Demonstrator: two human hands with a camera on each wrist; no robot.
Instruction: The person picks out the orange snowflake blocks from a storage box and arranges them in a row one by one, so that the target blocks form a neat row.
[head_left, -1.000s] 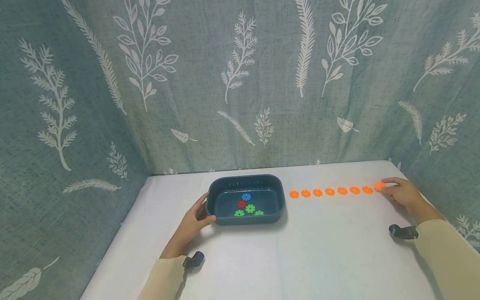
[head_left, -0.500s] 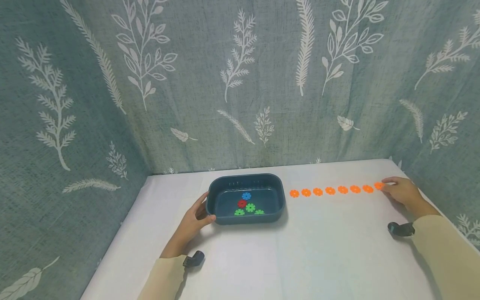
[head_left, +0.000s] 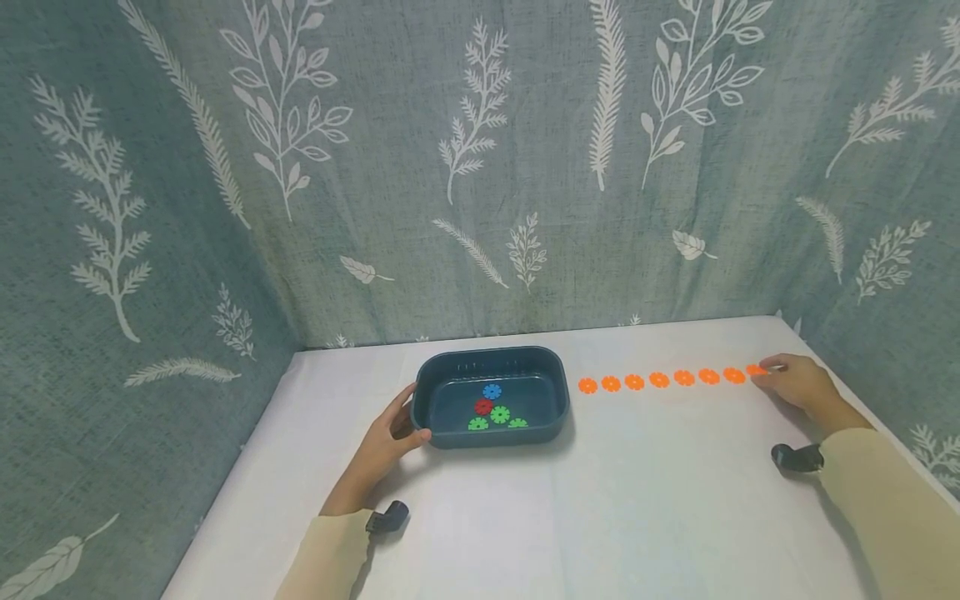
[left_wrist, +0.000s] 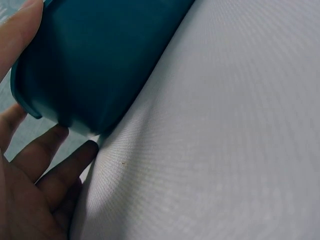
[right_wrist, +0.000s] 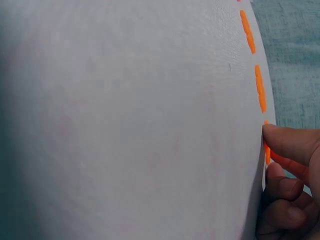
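Note:
My left hand (head_left: 380, 450) holds the left end of a dark blue-green tub (head_left: 491, 442), thumb at the front and fingers round the side. The left wrist view shows the thumb and fingertips against the tub wall (left_wrist: 100, 60). Inside lie a blue notched disc (head_left: 492, 392), a red one (head_left: 483, 407) and several green discs (head_left: 500, 414). To the far right, my right hand (head_left: 802, 385) pinches an orange notched disc (head_left: 754, 370) at the row's end, partly hidden by the fingers. In the right wrist view the thumb lies on this disc (right_wrist: 267, 150), which is down on the cloth.
A row of several orange discs (head_left: 659, 380) runs from beside the tub to the right hand, with small gaps. White cloth (head_left: 600, 517) covers the table. Leaf-patterned curtains (head_left: 390, 275) hang along its back and sides. A small dark camera (head_left: 388, 517) sits on each wrist.
The orange disc under my right hand has gone from slightly tilted to lying flat in line with the row. My right hand shifted slightly; the left hand and tub stayed put.

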